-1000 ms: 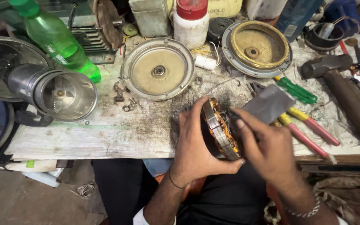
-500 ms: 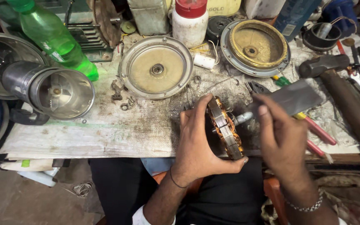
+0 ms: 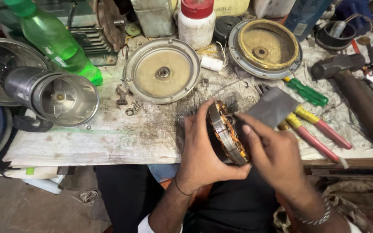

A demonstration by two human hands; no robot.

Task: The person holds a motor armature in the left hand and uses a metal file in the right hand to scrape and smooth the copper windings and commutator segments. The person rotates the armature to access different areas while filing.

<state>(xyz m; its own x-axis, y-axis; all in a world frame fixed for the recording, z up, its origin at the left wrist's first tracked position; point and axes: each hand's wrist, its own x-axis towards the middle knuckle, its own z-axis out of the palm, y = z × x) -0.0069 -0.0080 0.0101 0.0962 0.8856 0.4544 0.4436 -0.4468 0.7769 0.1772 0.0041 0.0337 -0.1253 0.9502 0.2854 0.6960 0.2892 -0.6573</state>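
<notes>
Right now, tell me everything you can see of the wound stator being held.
The stator is a round ring of grey stacked metal with copper-coloured windings inside. It stands on edge at the near edge of the workbench. The left hand cups it from the left; the right hand touches its right side, holding a grey sheet.

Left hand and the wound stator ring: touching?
Touching. The head view shows the left hand wrapped around the stator ring, its fingers curled over the rim and thumb under its lower edge.

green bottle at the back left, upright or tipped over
Tipped. The green bottle lies slanted on the workbench, cap end toward the top left corner and base near the steel cylinder. Whether anything props it, I cannot tell.
</notes>
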